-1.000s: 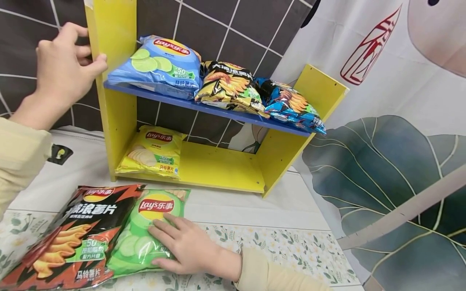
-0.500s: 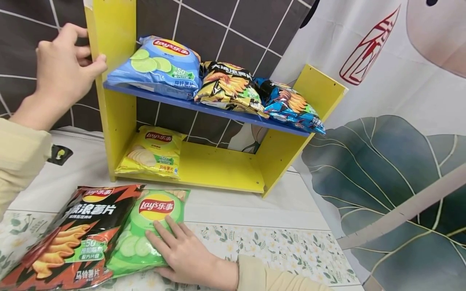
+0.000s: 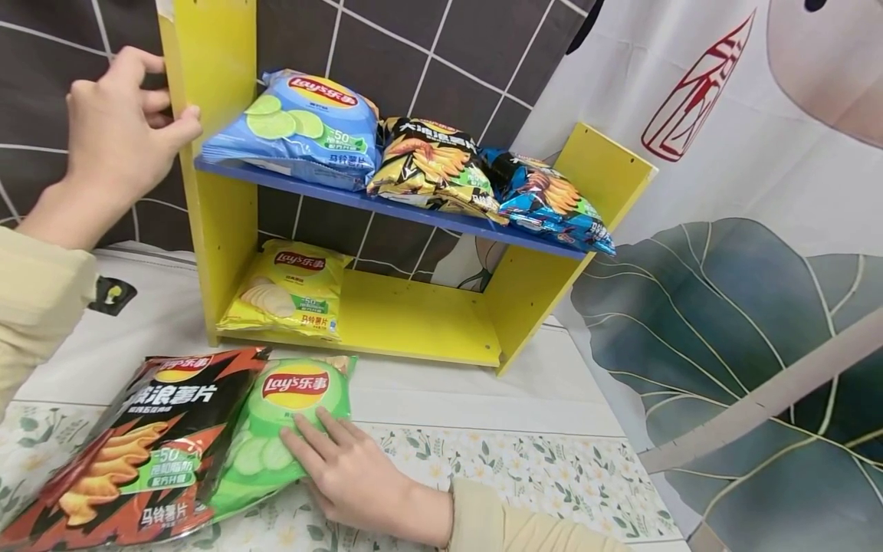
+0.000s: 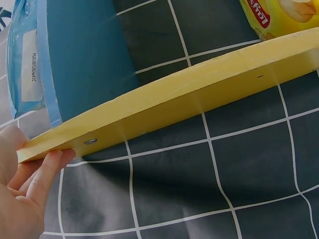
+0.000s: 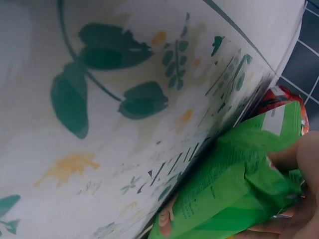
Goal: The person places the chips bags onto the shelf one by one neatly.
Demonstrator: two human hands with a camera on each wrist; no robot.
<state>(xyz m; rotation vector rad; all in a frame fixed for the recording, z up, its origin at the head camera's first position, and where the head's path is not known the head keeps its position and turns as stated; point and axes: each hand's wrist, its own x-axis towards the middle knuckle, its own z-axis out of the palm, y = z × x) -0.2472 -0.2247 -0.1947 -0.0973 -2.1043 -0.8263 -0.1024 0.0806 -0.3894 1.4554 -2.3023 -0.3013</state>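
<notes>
Two bare hands show in the head view. The left hand grips the upright side board of a yellow shelf unit, its fingers behind the board and its thumb on the front edge. The right hand lies with its fingers across the front of a green plastic chip bag; its thumb is hidden here. That bag lies on the bench, which has a white and floral covering, below the unit and against a larger black and red chip bag. Along the unit's blue upper shelf sit a light blue chip bag with lime slices, a black and gold chip bag and a black and bright blue chip bag. One yellow chip bag leans at the left end of the lower level.

From the left wrist, fingertips press the outer face of the yellow board near a round metal screw, with dark grid-patterned sheeting behind.

From the right wrist, the thumb dents the text-covered back of the green bag while fingers lie on its other side, pinching it; the bag tilts up from the bench.
</notes>
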